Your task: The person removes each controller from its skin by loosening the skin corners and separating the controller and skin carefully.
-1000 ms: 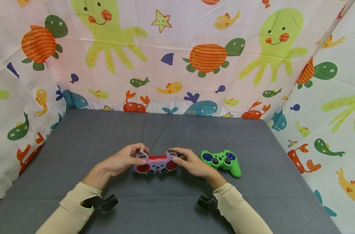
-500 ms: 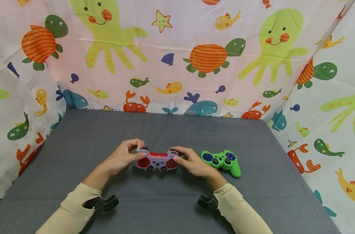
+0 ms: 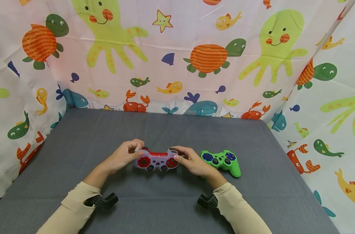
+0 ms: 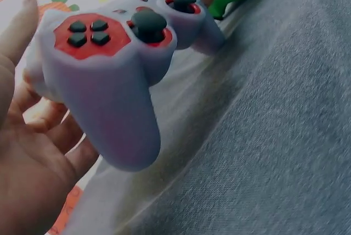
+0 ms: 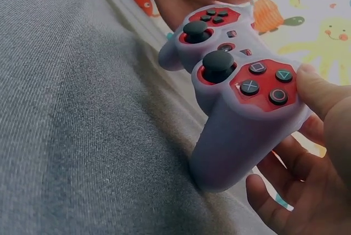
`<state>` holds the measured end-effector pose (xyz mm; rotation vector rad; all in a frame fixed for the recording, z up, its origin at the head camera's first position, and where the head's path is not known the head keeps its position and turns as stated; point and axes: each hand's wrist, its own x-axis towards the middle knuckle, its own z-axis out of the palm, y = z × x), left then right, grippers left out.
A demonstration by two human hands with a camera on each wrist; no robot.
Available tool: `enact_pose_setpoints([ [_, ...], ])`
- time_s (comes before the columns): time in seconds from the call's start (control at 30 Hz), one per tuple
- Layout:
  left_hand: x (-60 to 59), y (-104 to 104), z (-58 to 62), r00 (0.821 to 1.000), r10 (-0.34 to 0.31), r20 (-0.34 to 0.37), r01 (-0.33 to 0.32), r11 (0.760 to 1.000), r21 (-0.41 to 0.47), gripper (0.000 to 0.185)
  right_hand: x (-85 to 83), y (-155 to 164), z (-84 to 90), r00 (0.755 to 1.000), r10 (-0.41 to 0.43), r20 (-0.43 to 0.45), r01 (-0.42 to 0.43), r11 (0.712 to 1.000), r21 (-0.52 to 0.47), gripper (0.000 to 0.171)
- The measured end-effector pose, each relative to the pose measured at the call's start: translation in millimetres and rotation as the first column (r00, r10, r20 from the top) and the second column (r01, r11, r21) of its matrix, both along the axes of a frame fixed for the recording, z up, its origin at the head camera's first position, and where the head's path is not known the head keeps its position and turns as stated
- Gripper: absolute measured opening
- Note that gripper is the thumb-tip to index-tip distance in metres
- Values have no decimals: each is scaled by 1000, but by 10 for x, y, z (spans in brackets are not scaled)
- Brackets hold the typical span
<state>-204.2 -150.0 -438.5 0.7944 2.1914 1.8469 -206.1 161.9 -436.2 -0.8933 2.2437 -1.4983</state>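
A pale lilac game controller (image 3: 156, 161) with red button pads and black sticks is held just above the grey table (image 3: 154, 130). My left hand (image 3: 125, 155) grips its left handle, thumb on the top edge near the d-pad (image 4: 88, 33). My right hand (image 3: 192, 160) grips the right handle (image 5: 241, 136), its thumb beside the face buttons (image 5: 264, 84). Both wrist views show the controller (image 4: 118, 76) lifted off the cloth, fingers curled behind it.
A green controller with blue pads (image 3: 222, 161) lies on the table just right of my right hand. Fabric walls printed with sea animals (image 3: 177, 55) close in the back and both sides. Bare grey cloth spreads behind the hands.
The lilac controller has tilted so its face turns more toward me, and both hands have risen slightly with it. The green controller has not moved.
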Motion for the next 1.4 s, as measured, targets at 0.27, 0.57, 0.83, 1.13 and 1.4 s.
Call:
enact_pose_setpoints([
  [0.27,-18,-42,8,999,-42,-31,43,998,50,35,-6,-4,14,1000,0,-1,0,1000,-2,44],
  [0.57,-23,-96,-21,997,-50,-62,51,999,5,25,-11,3,-23,999,-28,23,28,1000,-9,41],
  [0.83,-47,-175,-9,996,-94,5,94,994,-52,21,2,-19,-9,999,-41,6,41,999,-4,40],
  [1.13,-34,-196,69,996,-63,67,71,989,-128,20,19,-86,28,998,-60,-36,61,998,18,38],
  [1.4,-5,-190,177,989,-56,138,96,948,-304,46,41,-104,31,998,-67,-2,67,998,16,39],
])
